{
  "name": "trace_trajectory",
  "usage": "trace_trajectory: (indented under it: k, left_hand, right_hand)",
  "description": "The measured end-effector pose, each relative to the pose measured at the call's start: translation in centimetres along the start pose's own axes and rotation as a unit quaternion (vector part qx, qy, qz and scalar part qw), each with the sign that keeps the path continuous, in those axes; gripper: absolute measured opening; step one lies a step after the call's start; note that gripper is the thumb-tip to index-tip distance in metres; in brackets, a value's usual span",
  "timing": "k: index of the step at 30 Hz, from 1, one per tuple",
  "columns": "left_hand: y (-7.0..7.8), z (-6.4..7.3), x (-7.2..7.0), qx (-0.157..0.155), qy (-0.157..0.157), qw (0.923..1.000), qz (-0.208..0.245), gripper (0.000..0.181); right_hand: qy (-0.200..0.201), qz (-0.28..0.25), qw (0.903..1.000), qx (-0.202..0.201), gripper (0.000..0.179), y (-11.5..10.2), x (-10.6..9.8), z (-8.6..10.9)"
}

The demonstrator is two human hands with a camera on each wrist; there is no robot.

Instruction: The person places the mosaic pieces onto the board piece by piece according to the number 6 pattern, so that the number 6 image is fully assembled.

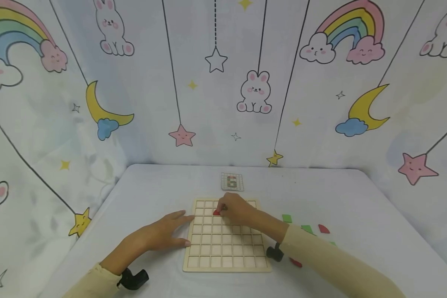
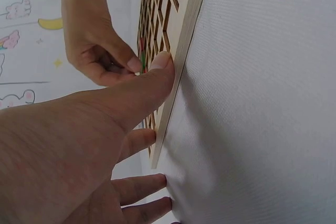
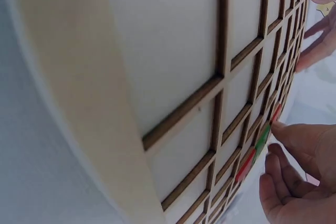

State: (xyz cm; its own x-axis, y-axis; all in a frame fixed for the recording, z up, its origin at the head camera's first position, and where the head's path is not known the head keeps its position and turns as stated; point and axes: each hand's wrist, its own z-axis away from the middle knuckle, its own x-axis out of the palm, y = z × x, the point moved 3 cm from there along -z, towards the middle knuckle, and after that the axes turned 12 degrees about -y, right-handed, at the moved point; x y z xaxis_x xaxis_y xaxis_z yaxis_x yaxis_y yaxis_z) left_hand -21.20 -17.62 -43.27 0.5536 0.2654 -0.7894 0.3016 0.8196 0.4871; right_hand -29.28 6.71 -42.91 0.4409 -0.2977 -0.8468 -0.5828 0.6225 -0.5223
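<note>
A square wooden grid board (image 1: 227, 261) lies on the white table. My right hand (image 1: 236, 208), fingers curled, reaches over its upper part and pinches at a small red piece with a rounded edge (image 1: 216, 212). In the right wrist view, a green piece (image 3: 262, 137) and another red piece (image 3: 245, 165) sit in a row with that red one (image 3: 276, 112), by the thumb tip. My left hand (image 1: 162, 232) is spread at the board's left edge. Its thumb (image 2: 161, 66) rests on the rim, and two lower fingers touch the table.
Behind the board lies a small gridded card (image 1: 232, 182) with a red and green figure like a 6. To the right are loose green pieces (image 1: 287, 218) and red pieces (image 1: 323, 229), some partly hidden by the right sleeve (image 1: 331, 260). A patterned backdrop (image 1: 208, 103) surrounds the table.
</note>
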Motion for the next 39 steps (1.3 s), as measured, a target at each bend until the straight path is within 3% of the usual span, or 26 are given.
trace_trajectory:
  k: [11, 18, 23, 31, 39]
  left_hand:
    - [-0.1, -0.1, 0.0, -0.005, 0.004, 1.0000, 0.001, 0.081]
    - [-0.1, 0.0, 0.0, -0.001, 0.004, 1.0000, 0.009, 0.081]
    - [-0.2, 0.1, 0.1, 0.005, 0.004, 1.0000, 0.005, 0.080]
    - [-0.2, 0.0, 0.1, 0.009, 0.002, 1.0000, -0.001, 0.081]
    - [-0.3, -0.2, 0.1, 0.012, 0.001, 0.9999, -0.002, 0.081]
  right_hand:
    - [0.045, -0.040, 0.9982, 0.001, 0.008, 1.9, -2.3, 2.5]
    - [0.067, -0.089, 0.9926, 0.047, 0.014, 3.8, -3.7, 4.6]
    - [0.080, -0.096, 0.9887, 0.083, 0.020, 5.8, -4.1, 6.1]
    - [0.101, -0.102, 0.9801, 0.137, 0.028, 8.5, -5.4, 9.9]
    - [0.094, -0.135, 0.9714, 0.171, 0.039, 11.2, -5.7, 14.5]
